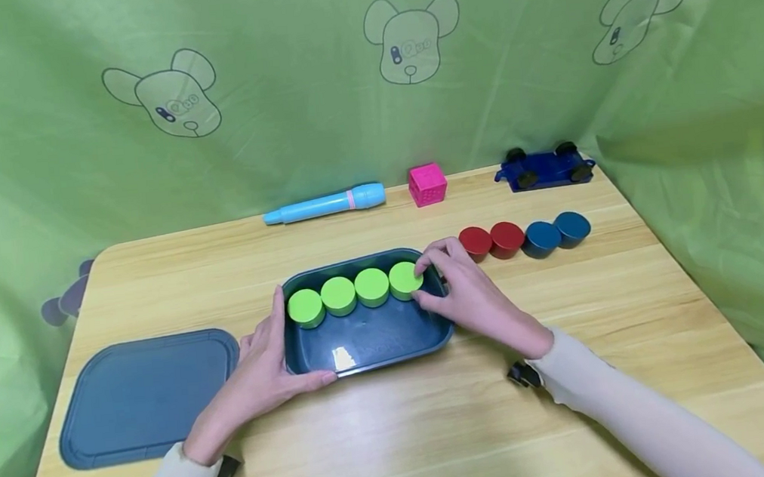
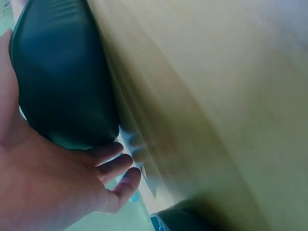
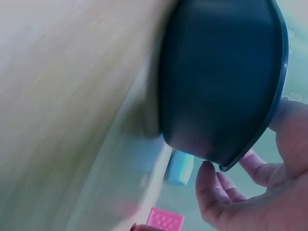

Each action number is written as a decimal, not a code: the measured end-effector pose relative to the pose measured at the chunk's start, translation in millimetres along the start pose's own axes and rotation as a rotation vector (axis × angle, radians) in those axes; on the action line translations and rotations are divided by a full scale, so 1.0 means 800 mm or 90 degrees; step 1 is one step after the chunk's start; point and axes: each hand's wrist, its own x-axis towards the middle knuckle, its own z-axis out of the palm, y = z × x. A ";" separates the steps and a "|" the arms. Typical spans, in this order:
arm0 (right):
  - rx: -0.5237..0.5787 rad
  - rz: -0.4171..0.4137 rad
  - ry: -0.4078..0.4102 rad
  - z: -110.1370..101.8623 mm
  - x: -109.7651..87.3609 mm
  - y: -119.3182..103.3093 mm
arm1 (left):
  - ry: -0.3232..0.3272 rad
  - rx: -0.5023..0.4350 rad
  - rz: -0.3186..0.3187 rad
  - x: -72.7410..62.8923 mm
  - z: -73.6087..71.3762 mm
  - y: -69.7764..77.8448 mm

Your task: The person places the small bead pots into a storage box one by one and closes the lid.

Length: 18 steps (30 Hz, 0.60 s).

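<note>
A dark blue rectangular tray sits mid-table with a row of several light green round discs along its far side. My left hand grips the tray's left end, thumb at the near rim and index finger up the left side. In the left wrist view, that hand's other fingers curl by the tray's outer wall. Over the tray's right end, my right hand pinches the rightmost green disc between thumb and forefinger. The right wrist view shows only the tray's outer wall beside that hand; its discs are hidden there.
Two red discs and two blue discs stand right of the tray. Along the back lie a light blue pen-shaped object, a pink cube and an overturned blue toy car chassis. A flat dark blue lid lies left.
</note>
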 end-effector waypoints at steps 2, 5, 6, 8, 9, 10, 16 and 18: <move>0.012 -0.006 0.008 -0.003 -0.003 0.001 | 0.000 0.002 -0.002 0.000 0.000 0.000; 0.028 -0.019 0.022 -0.009 -0.008 0.004 | -0.001 0.004 -0.007 0.001 0.001 0.000; 0.034 -0.024 0.028 -0.011 -0.009 0.005 | -0.002 0.004 -0.009 0.001 0.001 0.000; 0.046 -0.032 0.042 -0.015 -0.011 0.007 | -0.003 0.004 -0.011 0.001 0.001 -0.001; 0.052 -0.036 0.051 -0.017 -0.012 0.008 | -0.002 0.004 -0.011 0.001 0.001 0.000; 0.057 -0.039 0.060 -0.020 -0.013 0.009 | -0.002 0.004 -0.011 0.001 0.001 0.000; 0.082 -0.060 0.116 -0.033 -0.022 0.018 | 0.001 -0.001 -0.006 0.000 0.000 0.000; 0.092 -0.073 0.137 -0.039 -0.026 0.023 | 0.002 -0.003 -0.004 -0.001 0.001 0.000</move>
